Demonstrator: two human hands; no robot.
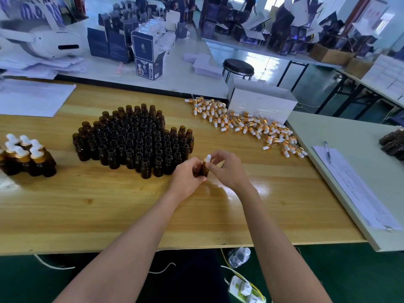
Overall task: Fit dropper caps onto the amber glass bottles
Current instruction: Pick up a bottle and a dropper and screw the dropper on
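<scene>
My left hand (187,176) grips an amber glass bottle (203,169) just above the wooden table (109,206). A dropper cap (208,159) with a white bulb and gold collar sits on the bottle's neck, and my right hand (225,168) pinches it from the right. Behind my hands stands a dense cluster of open amber bottles (133,138). A loose heap of dropper caps (244,124) lies at the back right. Several capped bottles (26,156) stand at the far left.
A white box (262,103) stands behind the cap heap. Paper sheets (32,99) lie at the back left. A grey side table (349,136) on the right carries papers (354,189) and a pen (328,152). Another bench with dark cartons (144,55) lies beyond.
</scene>
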